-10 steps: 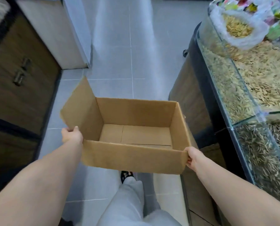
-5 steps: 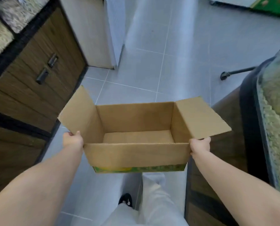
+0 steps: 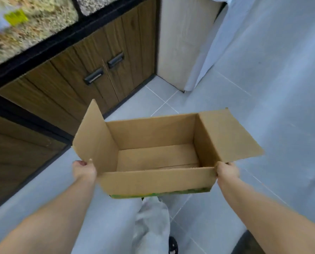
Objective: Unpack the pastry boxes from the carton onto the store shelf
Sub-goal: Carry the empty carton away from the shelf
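Carton (image 3: 158, 180) hangs over the floor (image 3: 263, 88), open side up, nothing showing inside; left hand (image 3: 84, 170) grips its near left corner, right hand (image 3: 227, 170) its near right corner, fingers curled round the edges; 2 flaps (image 3: 230, 136) stand loose. Empty cardboard is probably light but floppy and easily crushed; the stiff corners are the place to hold, not the flaps.

Grey tiled floor (image 3: 263, 88) runs beside a dark wooden cabinet (image 3: 76, 77) with black handles (image 3: 94, 76).
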`<state>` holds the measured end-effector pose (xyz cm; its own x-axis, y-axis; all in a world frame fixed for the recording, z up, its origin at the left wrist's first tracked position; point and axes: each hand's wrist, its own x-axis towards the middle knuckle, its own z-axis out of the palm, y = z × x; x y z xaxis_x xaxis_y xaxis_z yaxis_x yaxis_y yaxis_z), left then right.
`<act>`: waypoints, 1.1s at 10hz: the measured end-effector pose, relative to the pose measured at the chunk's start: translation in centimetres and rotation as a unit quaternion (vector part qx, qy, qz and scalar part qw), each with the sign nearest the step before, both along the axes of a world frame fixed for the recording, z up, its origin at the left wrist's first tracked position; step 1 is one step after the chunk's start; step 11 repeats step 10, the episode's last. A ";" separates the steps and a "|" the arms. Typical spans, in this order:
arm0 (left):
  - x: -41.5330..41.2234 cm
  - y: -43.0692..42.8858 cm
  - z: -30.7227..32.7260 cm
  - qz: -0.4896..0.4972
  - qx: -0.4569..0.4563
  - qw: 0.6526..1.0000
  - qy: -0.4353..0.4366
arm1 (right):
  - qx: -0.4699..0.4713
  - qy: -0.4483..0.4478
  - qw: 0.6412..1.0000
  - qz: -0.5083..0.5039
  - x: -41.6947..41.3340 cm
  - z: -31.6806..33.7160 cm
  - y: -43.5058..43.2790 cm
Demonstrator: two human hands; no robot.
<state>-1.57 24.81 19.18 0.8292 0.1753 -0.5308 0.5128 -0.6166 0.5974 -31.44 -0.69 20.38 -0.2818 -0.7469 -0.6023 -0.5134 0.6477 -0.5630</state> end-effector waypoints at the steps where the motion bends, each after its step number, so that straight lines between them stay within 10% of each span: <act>1: 3.4 -3.1 -5.0 0.059 0.005 0.998 0.008 | 0.007 -0.021 0.999 0.024 5.6 -4.8 -5.2; 7: 9.4 -15.0 -32.0 0.344 -0.023 0.938 -0.032 | 0.045 -0.092 0.976 0.192 30.8 -27.7 -32.4; 11: 7.6 -21.9 -31.6 0.435 -0.023 0.899 -0.048 | 0.034 -0.054 0.968 0.244 34.1 -31.4 -36.6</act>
